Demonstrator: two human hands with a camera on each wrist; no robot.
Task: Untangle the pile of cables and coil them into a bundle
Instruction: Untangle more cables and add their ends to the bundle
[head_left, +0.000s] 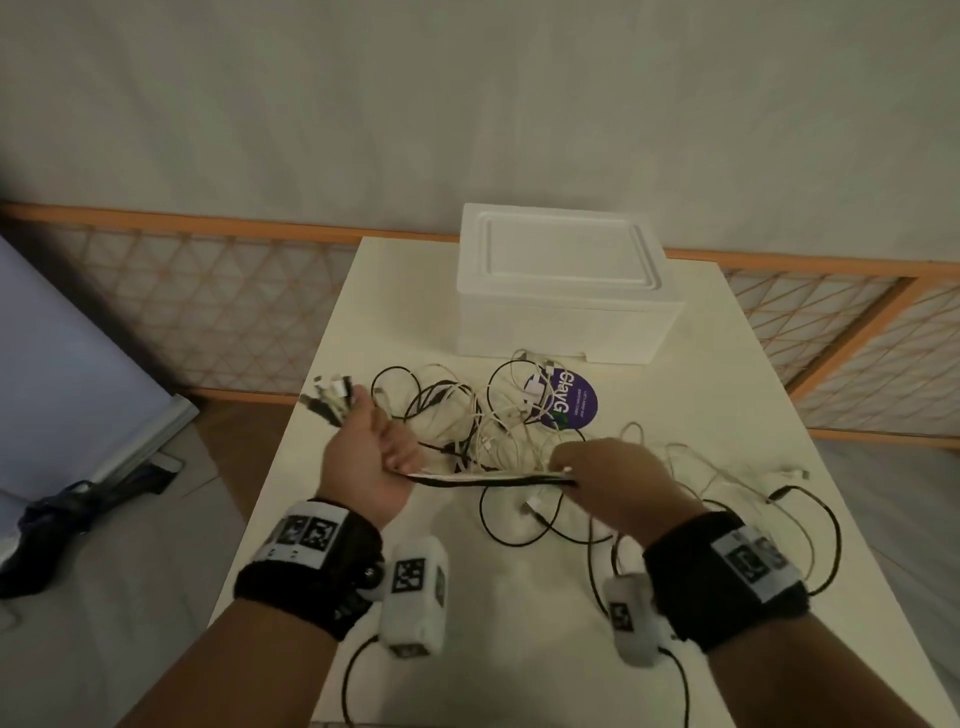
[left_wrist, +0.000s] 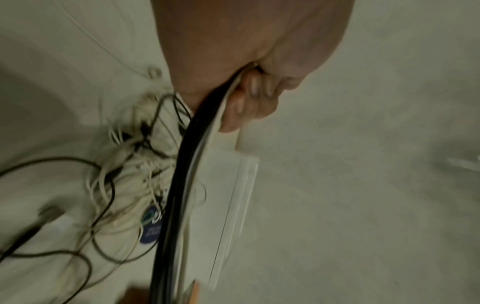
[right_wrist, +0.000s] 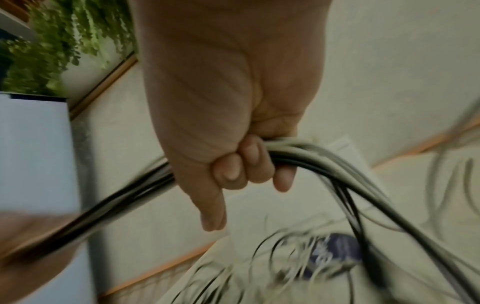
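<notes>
A tangled pile of black and white cables (head_left: 467, 421) lies mid-table. My left hand (head_left: 382, 449) grips a gathered bunch of them in a fist, with the plug ends (head_left: 332, 400) sticking out past it to the upper left. The bundle (head_left: 493, 479) runs taut to my right hand (head_left: 579, 465), which is also curled round it. In the left wrist view the fingers (left_wrist: 249, 98) wrap the black and white strands (left_wrist: 179, 195). The right wrist view has the fingers (right_wrist: 241, 166) closed on the strands (right_wrist: 324, 160), which trail down to the pile.
A white foam box (head_left: 561, 291) stands at the back of the white table (head_left: 727, 364). A round purple sticker (head_left: 569, 405) lies under the pile. Loose cable loops (head_left: 800, 525) spread to the right and front. A wooden lattice fence (head_left: 208, 312) runs behind.
</notes>
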